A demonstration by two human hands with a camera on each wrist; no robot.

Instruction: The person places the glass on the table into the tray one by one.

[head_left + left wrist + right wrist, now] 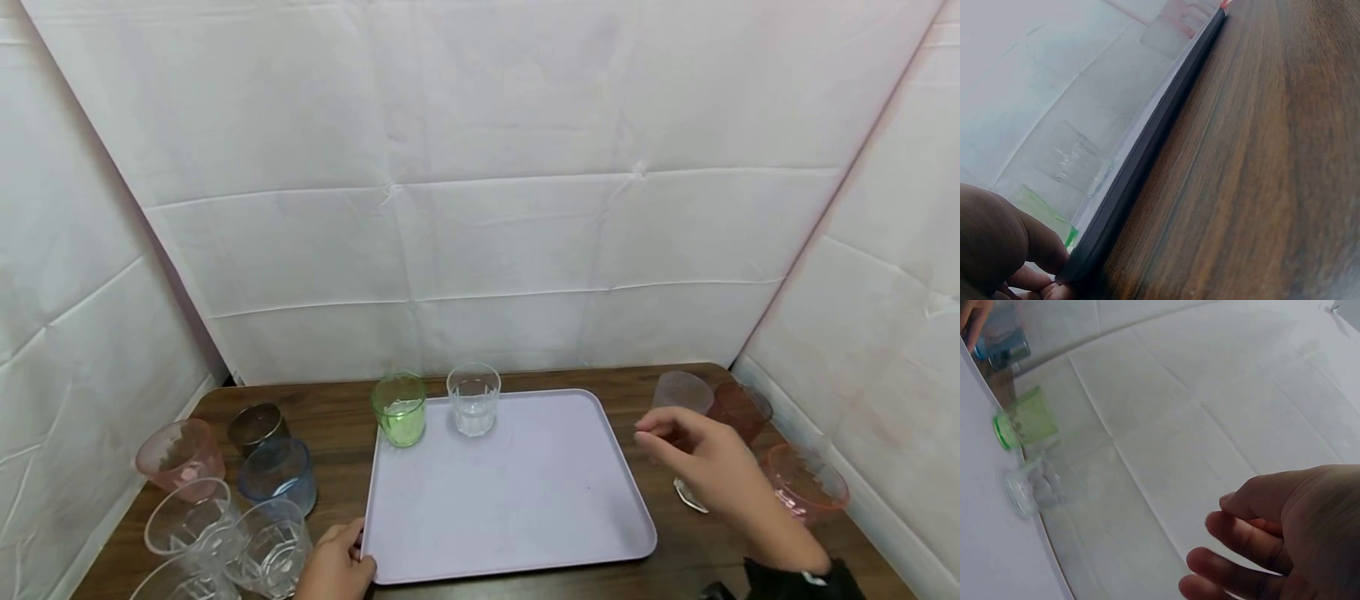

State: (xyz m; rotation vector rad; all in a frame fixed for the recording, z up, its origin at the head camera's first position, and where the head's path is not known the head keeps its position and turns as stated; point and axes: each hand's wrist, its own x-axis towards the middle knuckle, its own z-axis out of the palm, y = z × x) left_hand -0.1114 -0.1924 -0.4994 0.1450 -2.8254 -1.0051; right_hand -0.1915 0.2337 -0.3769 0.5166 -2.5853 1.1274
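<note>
A pale lilac tray (pixel 510 492) lies on the brown wooden table. My left hand (pixel 337 562) holds its front left corner, fingertips at the rim; the left wrist view shows the fingers (pixel 1047 247) at the tray's dark outer edge. A green glass (pixel 403 421) stands in the tray's back left corner, with a clear faceted glass (pixel 474 408) beside it. To the right of the tray, my right hand (pixel 705 458) is raised, fingers loosely curled with nothing between them. Behind that hand stands a clear glass (pixel 682 390), partly hidden.
Right of the tray stand a red glass (pixel 746 408) and a pink glass (pixel 806 483). On the left are a pink glass (pixel 182 458), a dark brown glass (pixel 258 429), a blue glass (pixel 281 479) and several clear glasses (pixel 270 550). White cloth (pixel 510 233) encloses the table.
</note>
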